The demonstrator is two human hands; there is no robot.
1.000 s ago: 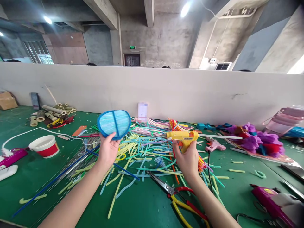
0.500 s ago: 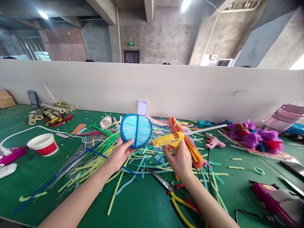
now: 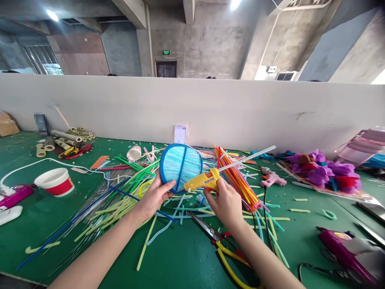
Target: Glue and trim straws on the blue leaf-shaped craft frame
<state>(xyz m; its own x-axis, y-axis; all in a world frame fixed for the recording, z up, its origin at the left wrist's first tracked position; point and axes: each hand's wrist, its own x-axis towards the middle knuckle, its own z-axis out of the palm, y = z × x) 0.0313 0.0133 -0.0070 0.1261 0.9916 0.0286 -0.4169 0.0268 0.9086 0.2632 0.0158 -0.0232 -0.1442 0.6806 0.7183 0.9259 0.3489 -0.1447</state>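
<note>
Pinched by its lower left edge, a round blue disc [image 3: 171,160] with a dark blue rim and a dark blue bar across its middle is in my left hand [image 3: 157,192]. My right hand [image 3: 225,198] is wrapped round a yellow hot glue gun [image 3: 203,180], with a long whitish glue stick [image 3: 248,157] sticking out of its back. The gun's nozzle points left at the disc's lower edge; whether it touches is hard to tell. Below my hands lie scissors [image 3: 215,237] with yellow handles. Pipe cleaners [image 3: 120,212] in green, yellow and blue spread beneath the disc.
An orange bundle of pipe cleaners [image 3: 237,180] lies behind my right hand, near a pink glue gun [image 3: 272,178]. At left stand a paper cup [image 3: 55,182] and bamboo pieces [image 3: 70,138]. Purple flowers [image 3: 327,170] and a magenta power strip [image 3: 345,253] are at right. A white partition [image 3: 120,108] runs behind.
The disc has moved a little right and is tilted more. The glue gun has shifted left and its nozzle now points lower, beside the disc's bottom edge.
</note>
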